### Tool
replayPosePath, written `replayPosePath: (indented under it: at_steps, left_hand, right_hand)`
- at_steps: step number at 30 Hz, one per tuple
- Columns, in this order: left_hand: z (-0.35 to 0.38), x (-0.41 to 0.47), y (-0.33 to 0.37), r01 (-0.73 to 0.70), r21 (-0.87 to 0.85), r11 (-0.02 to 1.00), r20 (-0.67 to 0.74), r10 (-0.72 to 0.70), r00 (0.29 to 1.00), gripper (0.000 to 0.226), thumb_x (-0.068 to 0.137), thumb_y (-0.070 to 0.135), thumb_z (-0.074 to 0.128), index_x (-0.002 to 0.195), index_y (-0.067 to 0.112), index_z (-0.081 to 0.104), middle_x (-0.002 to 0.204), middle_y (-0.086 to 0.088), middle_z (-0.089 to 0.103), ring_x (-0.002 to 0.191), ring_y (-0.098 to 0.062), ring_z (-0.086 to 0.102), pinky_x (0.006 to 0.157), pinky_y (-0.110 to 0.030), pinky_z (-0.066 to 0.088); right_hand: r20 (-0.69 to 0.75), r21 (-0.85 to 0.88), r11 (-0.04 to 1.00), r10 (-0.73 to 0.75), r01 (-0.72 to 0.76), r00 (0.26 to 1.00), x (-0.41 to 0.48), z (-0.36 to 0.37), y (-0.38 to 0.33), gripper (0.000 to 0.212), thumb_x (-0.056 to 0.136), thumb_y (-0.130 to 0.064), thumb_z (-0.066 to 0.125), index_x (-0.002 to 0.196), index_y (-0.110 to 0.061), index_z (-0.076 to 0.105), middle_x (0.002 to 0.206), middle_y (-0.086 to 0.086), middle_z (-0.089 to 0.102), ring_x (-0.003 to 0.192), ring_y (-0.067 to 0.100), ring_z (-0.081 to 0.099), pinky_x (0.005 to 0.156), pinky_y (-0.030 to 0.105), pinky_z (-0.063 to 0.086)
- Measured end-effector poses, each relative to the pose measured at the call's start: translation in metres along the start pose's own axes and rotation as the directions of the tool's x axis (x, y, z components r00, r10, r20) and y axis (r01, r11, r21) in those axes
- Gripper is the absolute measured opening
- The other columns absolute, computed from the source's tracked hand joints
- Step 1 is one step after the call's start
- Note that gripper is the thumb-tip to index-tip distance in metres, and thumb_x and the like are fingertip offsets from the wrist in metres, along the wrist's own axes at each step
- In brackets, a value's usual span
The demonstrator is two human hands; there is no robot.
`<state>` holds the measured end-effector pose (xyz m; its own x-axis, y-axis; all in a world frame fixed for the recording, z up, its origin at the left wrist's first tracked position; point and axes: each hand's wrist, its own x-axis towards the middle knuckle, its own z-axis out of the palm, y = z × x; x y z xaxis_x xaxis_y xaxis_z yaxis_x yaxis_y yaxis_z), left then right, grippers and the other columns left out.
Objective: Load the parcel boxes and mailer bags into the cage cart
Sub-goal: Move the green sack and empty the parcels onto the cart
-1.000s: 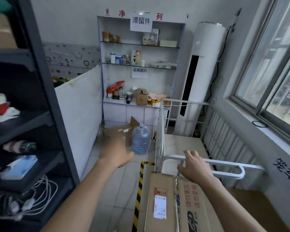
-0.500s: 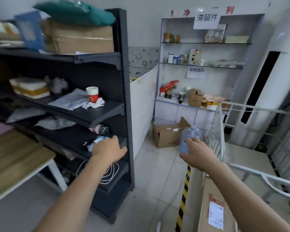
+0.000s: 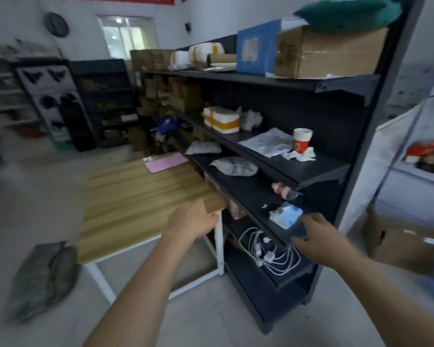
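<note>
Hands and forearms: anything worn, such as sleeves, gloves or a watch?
Nothing worn shows. The left hand and right hand are ungloved, both forearms bare to the frame's edge: no sleeve, watch or wristband. Blur hides any rings.

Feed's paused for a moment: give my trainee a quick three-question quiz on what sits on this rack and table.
1. True or false: the red-and-white paper cup stands upright on the black rack.
2. What lies at the far end of the wooden table? A) pink sheet B) scissors C) water jug
3. Which hand is nearer the blue tissue pack?
Key: 1 true; 2 A; 3 the right hand.
</note>
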<state>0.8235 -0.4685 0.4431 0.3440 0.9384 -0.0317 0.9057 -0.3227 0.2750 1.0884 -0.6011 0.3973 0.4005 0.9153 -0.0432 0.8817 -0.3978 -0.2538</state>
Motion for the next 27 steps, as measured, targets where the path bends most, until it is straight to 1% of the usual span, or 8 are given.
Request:
replayPosePath:
  at_steps: [7,12,13,15,18,22,24,27]
  left_hand:
    - [-0.018,-0.013,-0.12,0.24,0.009,0.971,-0.118,-0.237,0.964,0.05,0.092,0.049,0.052,0.125,0.013,0.061,0.126,-0.016,0.061,0.118,-0.035,0.058,0.087,-0.037,0.048]
    - [-0.03,-0.013,-0.208,0.426,-0.024,0.904,-0.127,-0.425,0.896,0.046,0.093,0.048,0.052,0.118,0.011,0.062,0.124,-0.013,0.061,0.114,-0.033,0.058,0.086,-0.035,0.051]
    - [-0.032,-0.012,-0.224,0.455,-0.042,0.89,-0.132,-0.456,0.88,0.045,0.093,0.047,0.052,0.119,0.011,0.061,0.124,-0.013,0.06,0.113,-0.032,0.059,0.083,-0.034,0.049]
    - [-0.038,-0.007,-0.255,0.51,-0.041,0.859,-0.141,-0.51,0.849,0.046,0.093,0.05,0.049,0.116,0.011,0.059,0.12,-0.013,0.059,0.11,-0.031,0.058,0.077,-0.033,0.045]
    - [-0.042,0.015,-0.306,0.567,-0.031,0.823,-0.189,-0.562,0.805,0.057,0.079,0.059,0.035,0.108,0.016,0.056,0.117,-0.008,0.057,0.113,-0.029,0.055,0.085,-0.036,0.049]
    - [-0.059,0.03,-0.355,0.636,-0.09,0.767,-0.197,-0.639,0.743,0.05,0.087,0.063,0.036,0.119,0.029,0.052,0.124,-0.006,0.056,0.11,-0.03,0.056,0.091,-0.042,0.051]
    - [-0.07,0.029,-0.376,0.682,-0.107,0.723,-0.19,-0.689,0.7,0.048,0.095,0.053,0.042,0.134,0.024,0.049,0.133,-0.011,0.052,0.121,-0.033,0.051,0.097,-0.039,0.045]
    - [-0.083,0.015,-0.414,0.744,-0.131,0.655,-0.203,-0.752,0.627,0.055,0.098,0.055,0.04,0.137,0.016,0.047,0.133,-0.014,0.05,0.122,-0.033,0.049,0.098,-0.04,0.043]
  right_hand:
    - [0.069,-0.005,0.958,-0.285,0.286,0.956,0.058,0.039,-0.126,0.059,0.093,-0.046,0.057,0.143,-0.02,0.039,0.144,0.006,0.036,0.119,0.028,0.053,0.095,0.039,0.048]
    - [0.117,0.021,0.892,-0.45,0.451,0.885,0.103,0.07,-0.221,0.037,0.092,-0.048,0.059,0.112,-0.02,0.044,0.123,0.006,0.047,0.102,0.024,0.055,0.085,0.04,0.052]
    - [0.126,0.037,0.878,-0.477,0.476,0.87,0.114,0.077,-0.239,0.036,0.093,-0.047,0.059,0.112,-0.02,0.043,0.123,0.007,0.048,0.103,0.024,0.054,0.086,0.04,0.052]
    - [0.135,0.079,0.842,-0.54,0.534,0.831,0.135,0.09,-0.273,0.05,0.094,-0.046,0.058,0.132,-0.017,0.043,0.137,0.009,0.045,0.115,0.025,0.052,0.093,0.039,0.05]
    - [0.132,0.101,0.805,-0.593,0.584,0.794,0.164,0.107,-0.324,0.068,0.096,-0.046,0.056,0.151,-0.016,0.029,0.156,0.006,0.032,0.133,0.027,0.043,0.104,0.037,0.044]
    - [0.151,0.115,0.765,-0.644,0.633,0.75,0.2,0.134,-0.395,0.071,0.093,-0.047,0.058,0.152,-0.018,0.031,0.159,0.006,0.027,0.139,0.028,0.039,0.108,0.037,0.04]
    - [0.165,0.094,0.725,-0.687,0.683,0.707,0.212,0.145,-0.435,0.067,0.094,-0.045,0.056,0.151,-0.017,0.033,0.159,0.005,0.027,0.14,0.028,0.039,0.108,0.035,0.039]
    - [0.188,0.081,0.655,-0.75,0.751,0.634,0.215,0.156,-0.495,0.066,0.096,-0.044,0.053,0.152,-0.017,0.031,0.16,0.004,0.025,0.14,0.028,0.038,0.11,0.036,0.038]
